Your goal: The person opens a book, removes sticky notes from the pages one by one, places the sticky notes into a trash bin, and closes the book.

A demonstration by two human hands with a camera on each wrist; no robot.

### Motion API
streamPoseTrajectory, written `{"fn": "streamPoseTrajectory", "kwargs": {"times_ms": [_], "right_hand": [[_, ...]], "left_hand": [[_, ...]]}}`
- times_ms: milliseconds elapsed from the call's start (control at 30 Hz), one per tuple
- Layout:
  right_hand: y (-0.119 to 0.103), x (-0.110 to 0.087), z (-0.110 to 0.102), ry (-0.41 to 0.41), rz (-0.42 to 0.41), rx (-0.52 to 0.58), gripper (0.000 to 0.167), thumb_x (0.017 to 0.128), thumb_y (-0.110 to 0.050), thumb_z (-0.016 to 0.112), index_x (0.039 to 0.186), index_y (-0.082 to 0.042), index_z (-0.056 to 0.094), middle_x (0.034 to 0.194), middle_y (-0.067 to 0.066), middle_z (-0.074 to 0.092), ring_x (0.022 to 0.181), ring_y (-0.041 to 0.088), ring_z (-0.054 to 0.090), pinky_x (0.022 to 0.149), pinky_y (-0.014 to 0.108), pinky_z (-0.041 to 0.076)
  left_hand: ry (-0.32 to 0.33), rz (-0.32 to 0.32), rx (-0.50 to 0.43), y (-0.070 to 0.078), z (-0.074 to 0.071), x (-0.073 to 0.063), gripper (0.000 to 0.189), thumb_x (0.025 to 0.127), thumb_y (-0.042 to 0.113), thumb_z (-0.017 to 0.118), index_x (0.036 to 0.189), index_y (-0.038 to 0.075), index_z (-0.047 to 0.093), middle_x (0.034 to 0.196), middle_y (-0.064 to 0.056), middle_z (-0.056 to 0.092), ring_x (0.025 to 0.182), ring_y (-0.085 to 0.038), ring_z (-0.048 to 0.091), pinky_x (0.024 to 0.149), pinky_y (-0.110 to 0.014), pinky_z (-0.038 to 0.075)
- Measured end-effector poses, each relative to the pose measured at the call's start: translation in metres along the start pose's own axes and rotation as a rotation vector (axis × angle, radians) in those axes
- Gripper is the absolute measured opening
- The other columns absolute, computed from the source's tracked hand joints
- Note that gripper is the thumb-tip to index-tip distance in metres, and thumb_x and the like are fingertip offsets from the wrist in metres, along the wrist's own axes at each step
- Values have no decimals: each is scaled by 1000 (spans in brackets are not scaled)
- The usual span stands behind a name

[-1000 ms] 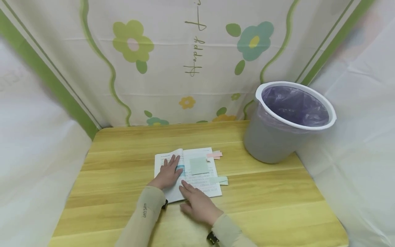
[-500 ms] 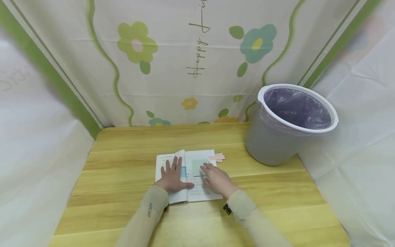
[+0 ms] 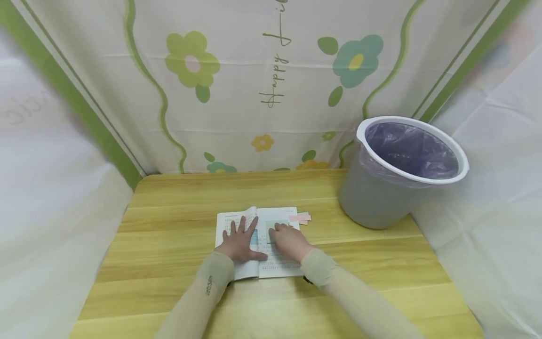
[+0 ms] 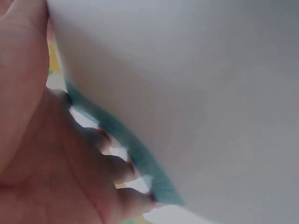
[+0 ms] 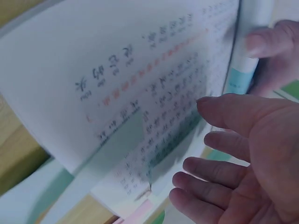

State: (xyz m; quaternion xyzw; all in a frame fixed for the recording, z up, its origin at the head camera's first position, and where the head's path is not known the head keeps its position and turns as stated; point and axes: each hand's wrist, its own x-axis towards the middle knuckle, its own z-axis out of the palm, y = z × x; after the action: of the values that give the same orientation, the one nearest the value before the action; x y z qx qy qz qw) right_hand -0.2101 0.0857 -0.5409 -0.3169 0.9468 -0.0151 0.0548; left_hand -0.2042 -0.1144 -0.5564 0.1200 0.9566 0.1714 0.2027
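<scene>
Well, from the left, a pale sleeve [image 3: 196, 287] comes in from about 7 o'clock, leading to the left hand [image 3: 238, 246]. That hand has its fingers spread wide over the 9 o'clock half of an opened-out book [image 3: 275, 264], its thumb reaching past the gutter onto the other page; it grips nothing. The book lies about mid-table, on the wooden table [image 3: 169, 202]. At 2 o'clock from the book's middle, on its right page, sits a square green note [image 3: 269, 225], partly covered by the right hand [image 3: 291, 241]. In the right wrist view that hand's fingers are loosely extended, thumb apart, with nothing held between them; I cannot tell whether the fingertips press the note. Pink tabs [image 3: 302, 218] stick out past the page edge at 2 o'clock. Farther along 2 o'clock stands a grey bin [image 3: 372, 200], well apart from the book.
</scene>
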Motion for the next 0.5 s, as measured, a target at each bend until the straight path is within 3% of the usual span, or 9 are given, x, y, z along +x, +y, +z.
{"fn": "streamPoseTrajectory", "kwargs": {"times_ms": [233,500], "right_hand": [[-3,7,8,-22,12,-45,31,93,-20,70,120,-7,68,94,6,63,75,14,60,69,30,57],[-3,6,7,-27,-10,-76,26,95,-19,67,117,-6,69,84,7,62,64,11,53,60,27,55]], "left_hand": [[-64,-20,34,4,-11,-1,132,63,70,79,161,22,4,162,-25,4,143,-53,12,108,-67,28],[-97,-27,109,18,-27,-2,141,53,65,87,160,14,11,157,-32,19,135,-52,36,106,-57,39]]}}
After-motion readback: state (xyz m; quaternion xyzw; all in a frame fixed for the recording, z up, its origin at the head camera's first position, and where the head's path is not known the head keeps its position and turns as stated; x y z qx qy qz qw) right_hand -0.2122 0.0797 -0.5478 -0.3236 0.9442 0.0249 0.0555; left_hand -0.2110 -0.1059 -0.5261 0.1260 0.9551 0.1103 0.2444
